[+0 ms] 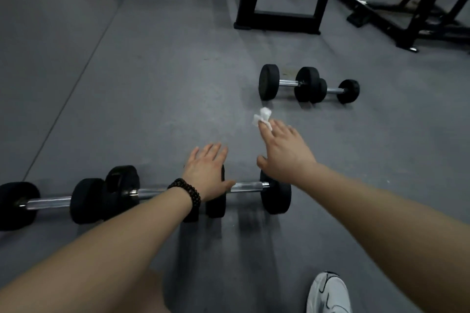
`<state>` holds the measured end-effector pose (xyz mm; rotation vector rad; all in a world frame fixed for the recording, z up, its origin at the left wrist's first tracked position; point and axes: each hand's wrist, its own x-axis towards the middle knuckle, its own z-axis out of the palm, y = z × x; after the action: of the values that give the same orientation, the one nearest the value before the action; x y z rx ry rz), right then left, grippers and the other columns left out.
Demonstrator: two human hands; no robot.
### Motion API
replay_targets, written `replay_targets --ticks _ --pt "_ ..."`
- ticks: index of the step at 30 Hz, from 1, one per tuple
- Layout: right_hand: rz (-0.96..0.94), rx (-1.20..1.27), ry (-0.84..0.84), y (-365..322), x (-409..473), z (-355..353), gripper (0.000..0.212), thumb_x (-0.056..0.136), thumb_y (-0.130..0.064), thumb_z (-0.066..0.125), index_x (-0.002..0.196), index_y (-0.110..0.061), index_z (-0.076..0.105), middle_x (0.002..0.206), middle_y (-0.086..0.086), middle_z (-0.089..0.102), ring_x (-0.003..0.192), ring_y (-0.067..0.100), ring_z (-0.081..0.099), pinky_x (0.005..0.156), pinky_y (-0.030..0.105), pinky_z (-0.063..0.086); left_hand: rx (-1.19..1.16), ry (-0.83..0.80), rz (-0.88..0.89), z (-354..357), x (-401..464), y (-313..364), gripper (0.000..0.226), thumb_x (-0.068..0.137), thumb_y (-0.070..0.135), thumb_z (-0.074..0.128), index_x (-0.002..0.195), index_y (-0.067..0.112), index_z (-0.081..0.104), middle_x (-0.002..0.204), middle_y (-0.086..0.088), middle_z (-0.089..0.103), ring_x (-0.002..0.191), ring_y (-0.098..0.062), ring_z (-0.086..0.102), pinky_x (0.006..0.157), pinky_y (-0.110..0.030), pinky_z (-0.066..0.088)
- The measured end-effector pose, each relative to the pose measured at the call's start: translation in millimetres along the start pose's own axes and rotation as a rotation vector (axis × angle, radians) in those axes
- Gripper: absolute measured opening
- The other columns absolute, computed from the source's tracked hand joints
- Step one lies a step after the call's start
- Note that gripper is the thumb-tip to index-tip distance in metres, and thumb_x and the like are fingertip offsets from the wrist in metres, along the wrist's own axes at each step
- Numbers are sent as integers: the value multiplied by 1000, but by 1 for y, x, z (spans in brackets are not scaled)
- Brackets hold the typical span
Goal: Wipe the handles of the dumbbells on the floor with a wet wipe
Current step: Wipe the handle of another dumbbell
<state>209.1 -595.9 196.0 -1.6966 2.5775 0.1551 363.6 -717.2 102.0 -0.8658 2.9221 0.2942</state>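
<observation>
Right hand [284, 150] apparently pinches wet wipe [262, 115]; left hand [207, 173], fingers spread, hides dumbbell handle [248, 186].

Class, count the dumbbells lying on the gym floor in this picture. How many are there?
5: three in a near row, far-left dumbbell, middle dumbbell and right dumbbell; two farther back, large dumbbell and small dumbbell. Arms may hide more.

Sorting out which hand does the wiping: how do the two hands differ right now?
The right hand reaches farther forward and pinches a crumpled white wet wipe; the left hand holds nothing, fingers straight. The left wrist wears a dark beaded bracelet; the right is bare. Both face palm-down.
</observation>
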Motion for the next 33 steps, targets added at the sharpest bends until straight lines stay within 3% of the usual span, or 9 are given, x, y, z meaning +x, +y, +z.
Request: replay_targets --ticks 7,13,19,24,30,33 --pt "104 184 -88 -21 -35 112 85 89 -33 49 157 -11 4 165 12 1 151 25 -2 123 40 4 49 -57 -31 42 -16 6 117 74 72 63 157 17 3 165 0 5 151 -18 1 122 -47 3" --pt "146 330 -148 -61 -37 171 88 92 -36 51 157 -10 -3 164 12 -11 151 24 -10 123 39 -1 89 73 -45 67 -34 5 114 78 66 62 157 15 -4 166 -1 -5 151 -17 -9 123 -44 0" --pt "-15 335 -191 -75 -42 184 86 91 -29 49 157 -15 -5 163 13 -17 148 23 -21 121 38 -9 43 -49 -33 53 -34 0 113 83 57 65 156 19 -11 164 3 -15 151 -14 -10 123 -39 -5" --pt "-8 362 -141 -66 -42 190 91 93 -28 47 153 -20 -22 159 0 -27 144 16 -29 123 40 -5 28 -24 -56 56 -34 4 114 82 57 66 157 18 -11 164 1 -15 151 -14 -12 123 -41 -5" --pt "31 325 -120 -70 -25 199 95 90 -39 57 155 -33 -11 158 11 -31 142 28 -36 121 45 -11 47 -44 -86 63 -29 9 122 77 57 70 155 16 -14 163 -1 -20 149 -18 -20 122 -46 -8" --pt "32 319 -106 -68 -21 204 93 92 -41 55 156 -27 -11 162 11 -21 145 24 -30 121 42 -11 26 -43 -91 65 -30 8 121 77 59 67 155 16 -15 163 0 -21 149 -17 -20 121 -45 -9"
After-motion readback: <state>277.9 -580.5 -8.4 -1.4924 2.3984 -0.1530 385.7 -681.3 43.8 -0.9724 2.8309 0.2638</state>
